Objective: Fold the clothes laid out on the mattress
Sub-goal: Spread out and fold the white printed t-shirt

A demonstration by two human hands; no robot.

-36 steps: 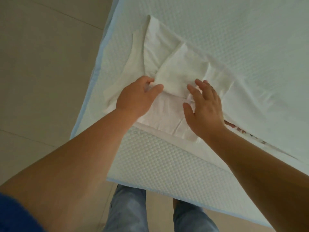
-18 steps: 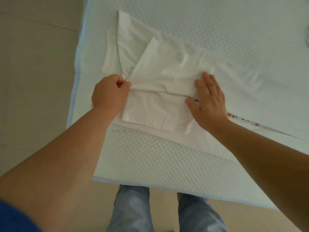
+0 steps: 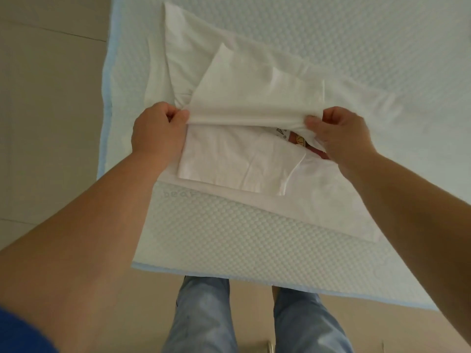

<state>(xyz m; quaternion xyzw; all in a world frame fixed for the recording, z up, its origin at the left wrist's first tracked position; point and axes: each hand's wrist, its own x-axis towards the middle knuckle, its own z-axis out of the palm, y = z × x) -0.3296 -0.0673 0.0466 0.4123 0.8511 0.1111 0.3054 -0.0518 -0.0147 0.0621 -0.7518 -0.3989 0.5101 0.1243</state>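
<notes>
Hands (image 3: 244, 133) pinch shirt (image 3: 254, 98), print half-hidden

A quilted mattress (image 3: 254, 238) with pale blue edging is seen on the tiled floor (image 3: 51, 110); a white garment (image 3: 229, 159) is spread toward its nine o'clock side.

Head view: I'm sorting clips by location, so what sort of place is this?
Probably a room in a home, perhaps a bedroom. A quilted mattress with pale blue edging stands over a beige tiled floor, and both hands pinch a white garment being folded on it.
</notes>
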